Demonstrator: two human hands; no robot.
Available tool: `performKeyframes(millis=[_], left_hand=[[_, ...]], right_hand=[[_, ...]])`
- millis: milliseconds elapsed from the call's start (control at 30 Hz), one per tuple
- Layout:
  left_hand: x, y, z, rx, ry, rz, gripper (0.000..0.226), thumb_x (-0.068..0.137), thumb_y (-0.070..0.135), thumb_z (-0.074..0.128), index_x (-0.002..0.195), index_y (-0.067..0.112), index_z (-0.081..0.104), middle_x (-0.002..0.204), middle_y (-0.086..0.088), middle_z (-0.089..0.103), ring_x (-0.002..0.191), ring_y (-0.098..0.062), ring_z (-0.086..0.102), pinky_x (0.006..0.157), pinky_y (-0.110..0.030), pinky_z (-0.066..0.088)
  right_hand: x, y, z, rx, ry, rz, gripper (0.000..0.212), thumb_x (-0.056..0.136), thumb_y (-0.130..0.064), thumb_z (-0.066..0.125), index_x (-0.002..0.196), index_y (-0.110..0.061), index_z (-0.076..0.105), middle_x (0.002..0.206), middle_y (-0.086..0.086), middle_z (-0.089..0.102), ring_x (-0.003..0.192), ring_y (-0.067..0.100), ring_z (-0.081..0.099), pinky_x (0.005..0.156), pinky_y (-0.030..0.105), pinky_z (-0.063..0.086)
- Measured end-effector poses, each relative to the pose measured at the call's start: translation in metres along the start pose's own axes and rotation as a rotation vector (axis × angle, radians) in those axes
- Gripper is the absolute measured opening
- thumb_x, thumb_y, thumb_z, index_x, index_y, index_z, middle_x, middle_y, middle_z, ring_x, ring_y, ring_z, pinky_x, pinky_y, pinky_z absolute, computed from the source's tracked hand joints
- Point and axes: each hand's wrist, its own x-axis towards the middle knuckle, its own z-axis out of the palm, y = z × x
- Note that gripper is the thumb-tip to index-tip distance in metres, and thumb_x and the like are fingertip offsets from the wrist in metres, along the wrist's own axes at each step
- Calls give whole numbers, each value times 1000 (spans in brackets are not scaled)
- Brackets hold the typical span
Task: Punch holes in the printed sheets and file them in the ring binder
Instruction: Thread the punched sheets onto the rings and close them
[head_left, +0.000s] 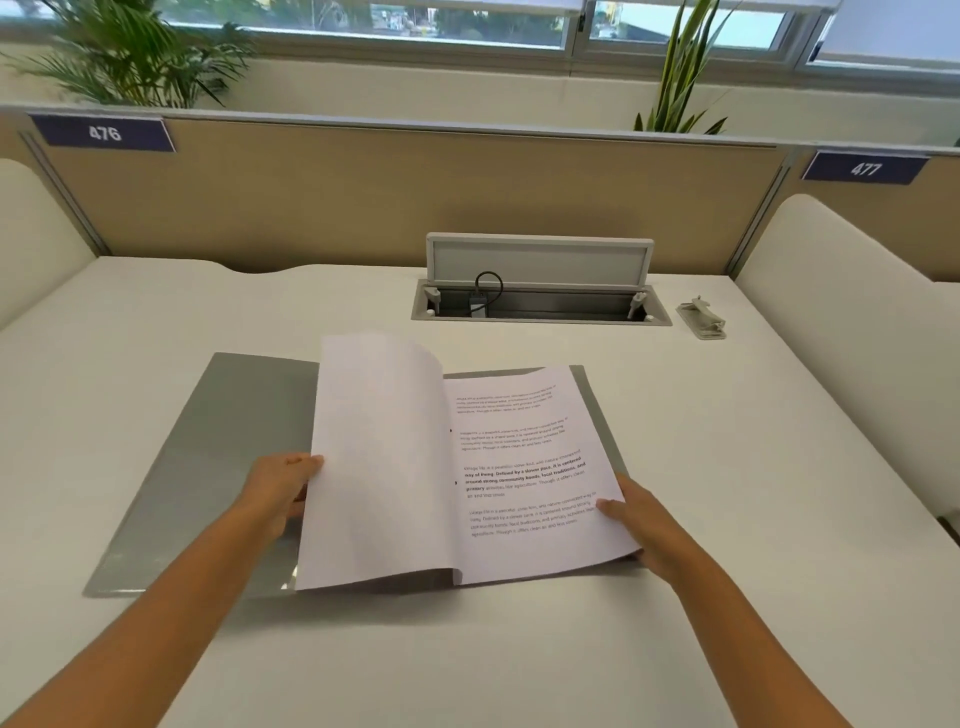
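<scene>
Grey plastic ring binder (208, 467) lies open flat on the white desk (519, 649), covers spread left and right. White printed sheets (524, 467) sit in it over the right cover, text side up, two small dark punch holes visible near the spine edge. One blank-backed white sheet (379, 457) is lifted and curved over toward the left, standing partway up from the spine.

Left hand (283, 488) grips the outer edge of the lifted sheet: thumb on the upper side at the paper's edge, remaining fingers curled behind, mostly hidden by the page. Right hand (631, 514) lies at the lower right corner of the printed sheets, thumb flat on the top page over the last paragraph, other fingers tucked under the corner of the stack or cover; exactly which they hold, cannot tell.

Pale grey metal hole punch (701, 314) sits well apart at the far right of the desk, just beside the recessed cable box (540, 304), whose lid stands open with a black cable looped inside. Tan partition (389, 192) behind the desk carries dark blue number plates 476 (104, 133) and 477 (865, 168). Green potted plants (130, 52) stand behind it under the windows. White padded dividers (841, 312) flank the desk. Nothing lies between the hands and the binder.
</scene>
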Motion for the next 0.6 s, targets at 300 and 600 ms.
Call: performKeyframes(millis=[300,600], left_hand=[[29,-22,-57,125,157,-2,13,89,6,53,78,1,56,75,-16,55,66,-30,52,66,-34,45],[44,-38,-60,310,235,59,11,85,6,56,91,0,64,83,-20,60,71,-35,54,68,-37,44]], right_hand=[[1,-1,1,16,-1,27,36,95,-6,43,129,-18,47,120,7,59,106,28,57,78,35,50],[-10,-17,10,-10,-39,14,49,92,2,30,130,-25,45,118,4,58,104,26,56,72,29,49]])
